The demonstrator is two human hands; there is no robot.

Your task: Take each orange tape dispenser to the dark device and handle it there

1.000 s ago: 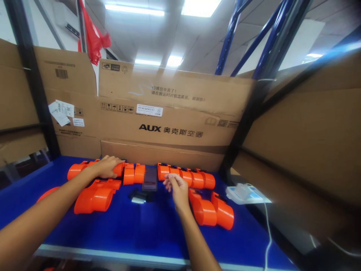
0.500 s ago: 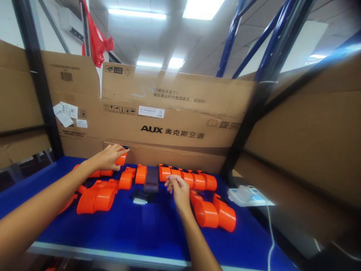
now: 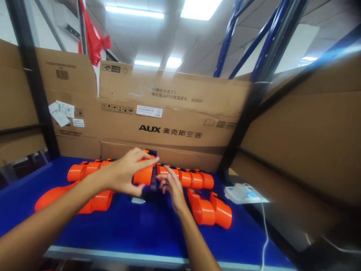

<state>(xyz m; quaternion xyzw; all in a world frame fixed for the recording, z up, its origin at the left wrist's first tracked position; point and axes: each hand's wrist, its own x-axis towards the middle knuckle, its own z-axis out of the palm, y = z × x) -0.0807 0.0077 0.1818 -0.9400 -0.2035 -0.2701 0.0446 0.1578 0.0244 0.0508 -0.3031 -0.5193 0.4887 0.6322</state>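
Note:
My left hand [image 3: 130, 169] holds an orange short tube-shaped piece [image 3: 144, 175] with a dark part on top, gripped between thumb and fingers above the middle of the blue table. Just right of it, my right hand [image 3: 172, 186] has its fingers apart and nothing in them. Behind that hand runs a row of similar orange pieces [image 3: 196, 180] with dark tops. Mostly covered by the held piece is a dark flat rectangular object [image 3: 153, 180]. A small whitish item [image 3: 138, 200] lies in front of it.
More orange pieces stand at the back left [image 3: 76, 172] and front left [image 3: 101, 201], partly behind my left forearm. Two orange pieces [image 3: 221, 214] sit at the right. A white power strip [image 3: 245, 195] with a cable is at the right edge. A cardboard wall [image 3: 169, 146] closes the back.
My left hand has carried the orange piece from the back left to the middle, in front of the dark rectangle. My right hand's fingers have spread a little.

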